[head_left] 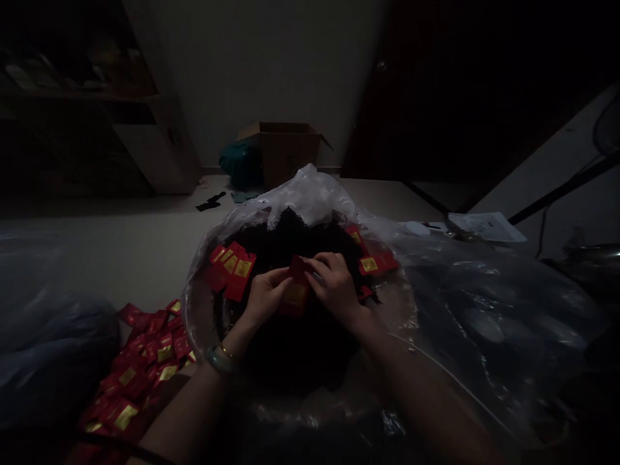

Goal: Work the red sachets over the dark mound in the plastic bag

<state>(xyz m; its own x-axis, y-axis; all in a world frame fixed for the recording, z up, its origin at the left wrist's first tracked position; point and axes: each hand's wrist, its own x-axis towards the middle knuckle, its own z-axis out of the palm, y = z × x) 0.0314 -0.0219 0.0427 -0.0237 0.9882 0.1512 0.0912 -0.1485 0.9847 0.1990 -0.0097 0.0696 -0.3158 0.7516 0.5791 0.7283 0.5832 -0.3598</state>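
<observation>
Between my two hands is a small red packet (294, 294) with a gold label, held over a heap of dark, shredded, leafy material (310, 242). My left hand (266, 294) pinches its left edge. At its upper right, the fingers of my right hand (334, 284) are closed on the packet's top. The heap fills a round container (397, 303) lined with clear plastic. Several red packets (232, 268) lie fanned on the heap's left side, and a few more red packets (375, 263) rest on its right. The room is dim, so fine detail is lost.
A pile of red and gold packets (140, 368) lies on the floor at left, beside a dark plastic-covered bundle (53, 349). Clear plastic sheeting (484, 310) spreads at right. An open cardboard box (290, 152) and a teal bag (239, 165) stand by the wall.
</observation>
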